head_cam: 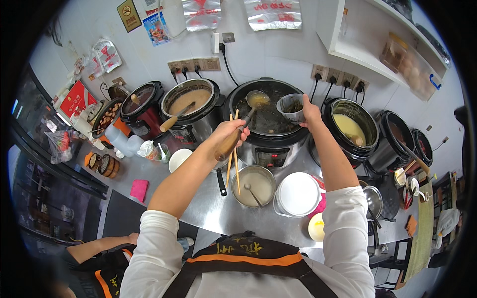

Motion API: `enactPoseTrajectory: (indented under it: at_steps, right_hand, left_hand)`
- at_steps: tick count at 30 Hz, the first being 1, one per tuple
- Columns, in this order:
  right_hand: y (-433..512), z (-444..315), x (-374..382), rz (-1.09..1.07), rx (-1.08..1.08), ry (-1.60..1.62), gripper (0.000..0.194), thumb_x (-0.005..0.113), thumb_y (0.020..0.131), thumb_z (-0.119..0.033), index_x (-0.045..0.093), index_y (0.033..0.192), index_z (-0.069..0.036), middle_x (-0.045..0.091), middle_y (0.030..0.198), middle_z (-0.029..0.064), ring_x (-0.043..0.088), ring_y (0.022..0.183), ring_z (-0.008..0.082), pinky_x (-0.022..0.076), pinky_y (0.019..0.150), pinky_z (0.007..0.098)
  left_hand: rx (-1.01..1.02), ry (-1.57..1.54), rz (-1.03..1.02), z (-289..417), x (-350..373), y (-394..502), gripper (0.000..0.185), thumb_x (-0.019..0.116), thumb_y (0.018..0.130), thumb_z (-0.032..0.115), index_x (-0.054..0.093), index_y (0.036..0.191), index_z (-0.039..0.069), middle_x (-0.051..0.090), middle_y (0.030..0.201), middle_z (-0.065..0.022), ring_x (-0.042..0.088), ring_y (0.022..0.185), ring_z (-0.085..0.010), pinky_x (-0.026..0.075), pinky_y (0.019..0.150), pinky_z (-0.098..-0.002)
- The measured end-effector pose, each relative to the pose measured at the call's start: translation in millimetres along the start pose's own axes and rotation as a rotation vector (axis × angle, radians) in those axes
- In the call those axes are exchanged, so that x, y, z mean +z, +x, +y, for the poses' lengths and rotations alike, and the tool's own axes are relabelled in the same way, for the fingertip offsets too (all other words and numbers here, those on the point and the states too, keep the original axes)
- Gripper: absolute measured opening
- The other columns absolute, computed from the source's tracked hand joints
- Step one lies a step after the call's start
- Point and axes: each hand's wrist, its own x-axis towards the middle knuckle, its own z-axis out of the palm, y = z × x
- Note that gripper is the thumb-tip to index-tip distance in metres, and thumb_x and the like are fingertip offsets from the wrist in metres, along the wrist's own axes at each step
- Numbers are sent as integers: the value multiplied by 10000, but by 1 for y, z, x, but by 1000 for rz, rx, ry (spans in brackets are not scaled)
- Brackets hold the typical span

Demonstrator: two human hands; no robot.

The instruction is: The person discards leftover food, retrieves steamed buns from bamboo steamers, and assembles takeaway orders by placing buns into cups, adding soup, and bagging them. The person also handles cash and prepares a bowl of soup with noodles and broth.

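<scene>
My left hand (231, 131) grips the wooden handle of a metal ladle (258, 99), together with a pair of wooden chopsticks (236, 169) pointing down. Yellowish liquid fills the ladle's bowl, which is over the large electric cooker (265, 143). Dark broth with bits in it (261, 121) shows inside that cooker. At the cooker's right rim, my right hand (311, 111) holds a clear plastic cup (292, 114), tilted, with dark food inside. The ladle and the cup are apart.
Left stand a cooker of tan liquid (192, 100) and a red cooker (143, 108); right, one of pale yellow liquid (350, 128). Nearer me are a pot of whitish liquid (257, 186), a lidded white bucket (299, 193) and a white bowl (180, 159). A co-worker's arm (100, 247) is lower left.
</scene>
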Motion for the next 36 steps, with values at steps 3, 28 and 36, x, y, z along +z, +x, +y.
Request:
enactPoseTrajectory:
  at_steps: [3,28,36]
  right_hand:
    - [3,-1,6,42,-23,-131,831,420,952,-688,622,1279,49,641,1261,196,686,952,357,595,619,412]
    - [10,-9,40,47,7,29,820,425,960,-682,633,1246,57,639,1260,180,674,994,325,607,685,415]
    - [13,-11,-2,121,-122,-115,820,447,957,-674,643,1209,82,649,1225,197,671,978,337,599,635,406]
  left_hand:
    - [-89,-325,-146,15,-7,-7,236,517,1019,219,547,1011,-15,594,764,-30,569,556,-91,376,368,-208]
    - [294,660,62,57,47,-103,182,604,956,192,561,954,15,598,684,-53,541,486,-119,440,462,-277]
    - [192,679,195,45,15,-39,151,623,910,144,583,858,9,610,690,-77,556,516,-149,456,468,-295]
